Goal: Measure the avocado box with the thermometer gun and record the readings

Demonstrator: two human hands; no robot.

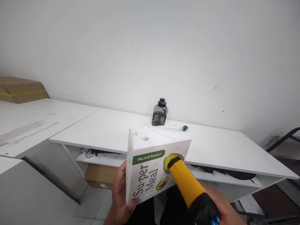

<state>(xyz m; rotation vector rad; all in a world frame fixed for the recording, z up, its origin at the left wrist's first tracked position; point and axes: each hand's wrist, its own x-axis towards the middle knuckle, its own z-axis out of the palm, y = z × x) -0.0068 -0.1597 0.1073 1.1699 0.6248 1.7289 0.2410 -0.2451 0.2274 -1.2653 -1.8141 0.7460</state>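
A white box (146, 170) with a green "NutriMotion" band, the words "Su-per Meal" and avocado pictures is held up in front of the desk. My left hand (120, 193) grips its lower left side, the thumb on the front face. My right hand (220, 200) is wrapped round a yellow-and-black handheld device (186, 181) with blue marks or lights on its black body. Its dark tip overlaps the upper avocado picture; whether it touches the box I cannot tell. On the box's top face are a small round hole and a slit.
Behind the box, a grey water bottle (159, 113) and a small dark blue object (185, 128) rest on the white desk (217, 147). A carton (22, 89) is at the far left, another carton (100, 175) under the desk. Cables and dark items lie on its shelf.
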